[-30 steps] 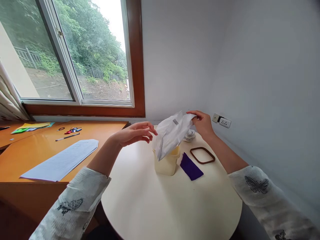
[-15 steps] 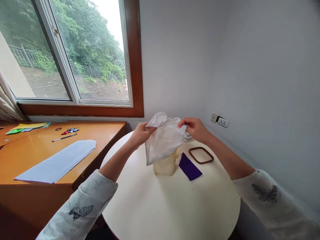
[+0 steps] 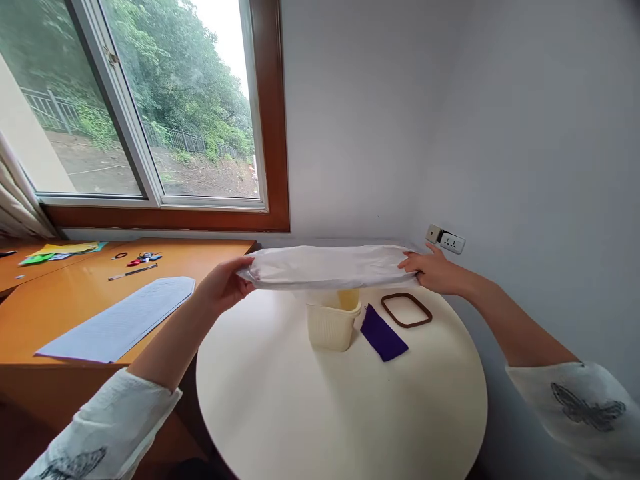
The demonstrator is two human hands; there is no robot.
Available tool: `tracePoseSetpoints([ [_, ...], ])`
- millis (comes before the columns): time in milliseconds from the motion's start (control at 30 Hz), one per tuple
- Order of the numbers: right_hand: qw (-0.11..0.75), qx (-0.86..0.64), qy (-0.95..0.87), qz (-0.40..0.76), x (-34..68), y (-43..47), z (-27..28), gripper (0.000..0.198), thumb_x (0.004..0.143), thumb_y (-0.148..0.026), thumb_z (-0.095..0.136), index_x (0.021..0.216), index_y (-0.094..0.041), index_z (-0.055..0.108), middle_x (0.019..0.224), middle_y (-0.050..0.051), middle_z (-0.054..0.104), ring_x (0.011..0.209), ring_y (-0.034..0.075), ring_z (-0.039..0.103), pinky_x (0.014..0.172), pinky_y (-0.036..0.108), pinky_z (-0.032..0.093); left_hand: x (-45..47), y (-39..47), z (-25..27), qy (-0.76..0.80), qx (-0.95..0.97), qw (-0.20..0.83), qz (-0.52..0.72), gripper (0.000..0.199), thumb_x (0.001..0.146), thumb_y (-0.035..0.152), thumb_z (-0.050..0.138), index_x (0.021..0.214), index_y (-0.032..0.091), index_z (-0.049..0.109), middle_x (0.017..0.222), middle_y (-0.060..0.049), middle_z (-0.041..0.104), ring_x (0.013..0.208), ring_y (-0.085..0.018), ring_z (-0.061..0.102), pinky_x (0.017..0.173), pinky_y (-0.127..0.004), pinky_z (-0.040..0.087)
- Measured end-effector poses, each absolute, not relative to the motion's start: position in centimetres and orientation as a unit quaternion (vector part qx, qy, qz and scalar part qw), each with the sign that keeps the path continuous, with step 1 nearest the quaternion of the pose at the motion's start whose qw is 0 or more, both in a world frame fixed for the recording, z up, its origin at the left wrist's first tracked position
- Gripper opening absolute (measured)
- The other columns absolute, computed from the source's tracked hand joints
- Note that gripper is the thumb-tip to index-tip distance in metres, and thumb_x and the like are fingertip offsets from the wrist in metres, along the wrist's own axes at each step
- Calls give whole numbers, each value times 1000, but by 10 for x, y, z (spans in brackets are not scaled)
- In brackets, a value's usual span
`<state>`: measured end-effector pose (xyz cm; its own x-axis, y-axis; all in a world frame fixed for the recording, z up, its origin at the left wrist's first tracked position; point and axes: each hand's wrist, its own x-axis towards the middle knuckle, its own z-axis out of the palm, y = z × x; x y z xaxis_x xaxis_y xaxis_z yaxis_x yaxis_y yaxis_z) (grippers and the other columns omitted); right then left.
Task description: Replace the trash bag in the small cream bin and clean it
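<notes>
A white translucent plastic bag point(image 3: 327, 267) is stretched sideways in the air between my hands. My left hand point(image 3: 225, 283) grips its left end, thumb and fingers closed on the plastic. At the right end, my right hand point(image 3: 433, 268) is closed on the bag too. Just below and behind the bag's lower edge stands a cream ribbed bin point(image 3: 329, 328), upright on the round table, with its far rim partly hidden. To the right of the bin lie a purple cloth point(image 3: 383, 333) and a brown rounded-square ring point(image 3: 407, 311).
The round white table point(image 3: 350, 413) stands against the wall. At left is an orange wooden desk point(image 3: 175, 257) with papers point(image 3: 120, 320), a pen point(image 3: 133, 272), and keys point(image 3: 145, 259). A wall socket point(image 3: 453, 243) sits beyond my right hand.
My hands have moved wide apart, left hand to the left and right hand to the right. The bunched bag is now pulled out into a long band above the bin.
</notes>
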<state>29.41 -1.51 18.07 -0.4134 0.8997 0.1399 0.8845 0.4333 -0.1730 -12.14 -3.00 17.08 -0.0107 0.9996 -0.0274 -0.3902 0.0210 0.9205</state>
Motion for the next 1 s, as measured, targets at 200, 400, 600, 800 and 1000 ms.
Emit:
tracePoseSetpoints([
  [200,39,-558,-824,87,294,-16,174,23,54,-4,43,57,-23,56,104,2,66,131,26,31,109,53,-1,-138,-50,151,453,559,607,336,25,67,26,69,91,21,65,90,-6,66,82,-22,63,72,-33,54],
  [400,-2,-554,-822,135,273,-16,165,40,63,-8,43,88,-29,66,108,2,62,115,25,50,110,51,4,-129,-53,166,502,729,417,205,71,65,38,71,129,36,41,143,-6,34,131,-28,30,90,-33,45],
  [600,76,-578,-809,75,244,-12,157,39,78,-13,35,106,-23,59,113,5,62,116,20,47,105,48,13,-59,-65,169,530,802,202,188,93,60,53,69,137,32,22,145,-9,21,128,-33,29,89,-42,44],
  [800,218,-617,-756,0,222,6,145,34,81,-16,34,103,-22,60,93,5,67,102,23,54,92,46,26,-27,-51,150,540,808,94,216,24,80,35,46,97,19,54,114,-11,51,96,-26,54,79,-38,44],
  [1000,333,-587,-732,97,210,28,138,38,85,-27,37,120,-19,47,116,10,58,102,22,54,87,36,38,-23,-36,159,503,692,360,373,16,80,34,47,79,19,53,69,0,54,66,-16,53,60,-26,41],
])
